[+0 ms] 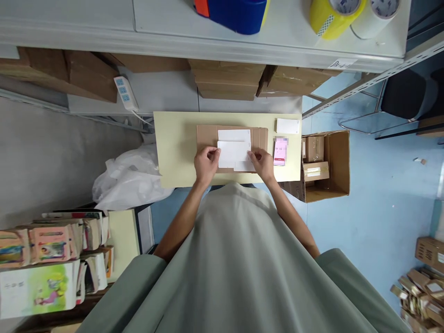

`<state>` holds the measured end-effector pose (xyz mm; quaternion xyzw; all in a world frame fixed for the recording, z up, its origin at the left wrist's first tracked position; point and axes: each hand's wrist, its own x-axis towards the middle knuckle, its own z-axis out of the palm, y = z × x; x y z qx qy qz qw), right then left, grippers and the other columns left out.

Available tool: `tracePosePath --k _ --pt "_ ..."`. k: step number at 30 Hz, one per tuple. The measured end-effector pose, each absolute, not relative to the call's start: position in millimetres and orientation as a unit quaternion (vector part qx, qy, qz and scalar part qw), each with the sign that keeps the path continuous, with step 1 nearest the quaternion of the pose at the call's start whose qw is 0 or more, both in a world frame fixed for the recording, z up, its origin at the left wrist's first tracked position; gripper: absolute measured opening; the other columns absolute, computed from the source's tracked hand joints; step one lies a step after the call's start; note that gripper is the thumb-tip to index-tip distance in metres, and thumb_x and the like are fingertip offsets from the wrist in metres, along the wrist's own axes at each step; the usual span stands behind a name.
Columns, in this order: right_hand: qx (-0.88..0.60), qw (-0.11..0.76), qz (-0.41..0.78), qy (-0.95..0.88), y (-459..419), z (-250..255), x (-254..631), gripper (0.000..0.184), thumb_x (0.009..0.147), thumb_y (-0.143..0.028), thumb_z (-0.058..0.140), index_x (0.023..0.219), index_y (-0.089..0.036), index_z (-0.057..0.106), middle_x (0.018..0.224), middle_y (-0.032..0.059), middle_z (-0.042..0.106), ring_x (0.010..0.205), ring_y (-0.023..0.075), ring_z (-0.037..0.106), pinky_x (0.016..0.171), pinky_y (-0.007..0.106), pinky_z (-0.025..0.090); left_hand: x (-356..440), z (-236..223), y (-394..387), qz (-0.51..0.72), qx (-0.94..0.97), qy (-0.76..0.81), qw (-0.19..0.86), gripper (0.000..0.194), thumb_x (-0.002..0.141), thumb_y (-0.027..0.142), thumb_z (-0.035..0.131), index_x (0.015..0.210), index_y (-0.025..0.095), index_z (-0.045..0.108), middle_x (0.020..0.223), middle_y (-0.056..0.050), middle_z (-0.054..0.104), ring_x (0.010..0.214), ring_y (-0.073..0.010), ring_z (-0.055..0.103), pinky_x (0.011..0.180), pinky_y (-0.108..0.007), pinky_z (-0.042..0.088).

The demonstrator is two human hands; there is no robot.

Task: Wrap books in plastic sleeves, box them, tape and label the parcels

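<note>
A flat piece of brown cardboard (207,135) lies on the pale yellow table in front of me. Several white paper slips overlap on it. My left hand (207,163) pinches the left edge of the upper white slip (233,150), its fingers closed. At the same slip's right edge, my right hand (262,164) grips with thumb and fingers together. Another white slip (234,134) shows above it, and a further one (243,165) peeks out below, near my right hand. Print on the slips is too small to read.
A phone (280,151) with a pink screen and a stack of white labels (287,126) lie at the table's right. Beside it stands an open carton (342,166) holding small boxes. A white plastic bag (130,178) sits left. A shelf (166,44) with tape rolls (329,21) spans the far side.
</note>
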<state>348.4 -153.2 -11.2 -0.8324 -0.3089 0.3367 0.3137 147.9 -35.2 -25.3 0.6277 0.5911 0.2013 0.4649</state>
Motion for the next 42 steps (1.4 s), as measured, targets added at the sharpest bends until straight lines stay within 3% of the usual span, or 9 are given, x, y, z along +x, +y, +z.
tracePosePath --k 7,13,17,29,36,42 --pt "-0.868 0.236 0.295 -0.322 -145.7 -21.9 346.2 0.03 0.11 -0.047 0.061 0.093 -0.024 0.066 0.108 0.0128 0.081 0.091 0.0277 0.071 0.085 0.037 0.052 156.3 -35.2 -33.6 0.191 0.65 0.594 0.434 0.017 0.098 0.035 0.072 0.09 0.021 0.074 0.097 -0.011 0.08 0.094 -0.0259 0.071 0.096 -0.037 0.051" --pt "-0.878 0.188 0.289 -0.332 -140.7 -24.4 343.3 0.023 0.11 -0.04 0.061 0.095 -0.023 0.067 0.115 0.0138 0.08 0.093 0.0291 0.071 0.088 0.039 0.052 159.7 -38.5 -28.5 0.171 0.662 0.595 0.423 0.016 0.098 0.035 0.07 0.086 0.024 0.071 0.099 -0.012 0.08 0.098 -0.0304 0.073 0.1 -0.043 0.051" --pt "-0.882 0.174 0.282 -0.336 -137.4 -25.7 342.7 0.02 0.11 -0.034 0.061 0.095 -0.022 0.067 0.117 0.0152 0.08 0.092 0.0292 0.072 0.087 0.041 0.053 161.6 -38.8 -27.0 0.155 0.67 0.602 0.406 0.015 0.098 0.032 0.07 0.086 0.023 0.07 0.098 -0.011 0.081 0.096 -0.0292 0.073 0.097 -0.041 0.052" --pt "-0.858 0.073 0.356 -0.364 -120.5 -5.1 359.3 0.016 0.101 -0.034 0.08 0.091 -0.022 0.078 0.104 0.0075 0.086 0.101 0.0265 0.077 0.085 0.033 0.054 159.5 -43.8 -27.2 0.139 0.707 0.59 0.364 0.015 0.101 0.031 0.067 0.089 0.023 0.071 0.098 -0.01 0.082 0.099 -0.0268 0.075 0.098 -0.038 0.056" --pt "-0.874 0.114 0.294 -0.371 -90.0 -11.9 352.9 0.021 0.11 -0.038 0.07 0.106 -0.021 0.082 0.112 0.0084 0.085 0.101 0.0266 0.078 0.086 0.035 0.057 157.6 -47.8 -27.5 0.147 0.71 0.582 0.367 0.016 0.101 0.031 0.067 0.089 0.022 0.073 0.101 -0.01 0.083 0.1 -0.0274 0.076 0.098 -0.039 0.056" --pt "-0.818 0.029 0.366 -0.443 -97.1 -6.4 325.1 0.015 0.105 -0.035 0.077 0.1 -0.022 0.084 0.109 0.009 0.086 0.104 0.0266 0.079 0.092 0.033 0.057 155.8 -49.4 -27.7 0.153 0.708 0.579 0.375 0.016 0.102 0.031 0.067 0.091 0.022 0.073 0.1 -0.011 0.083 0.099 -0.0277 0.076 0.099 -0.04 0.056"
